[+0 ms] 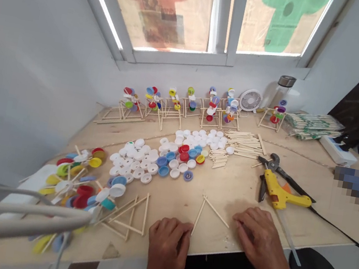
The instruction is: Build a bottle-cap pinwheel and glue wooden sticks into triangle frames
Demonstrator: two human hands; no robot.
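Two thin wooden sticks [216, 212] meet at one end in a V on the table in front of me. My left hand [167, 246] rests at the table's front edge, fingers curled, the fingertips closed at the lower end of the left stick. Just beyond the right stick's free end lies my right hand [257, 234], fingers loosely bent on the tabletop and holding nothing. A yellow glue gun [282, 194] lies beyond that hand, beside black-handled pliers [283, 174]. Left of my left hand are joined stick triangles [131, 219].
White and coloured bottle caps [142, 160] spread across the middle, near stick piles [243, 143]. Cap wheels [77, 181] crowd the left, behind a blurred pale cable [19, 217]. Stick stands with cap wheels [174, 105] line the wall. A small fan [250, 100] and power strip [338, 151] stand right.
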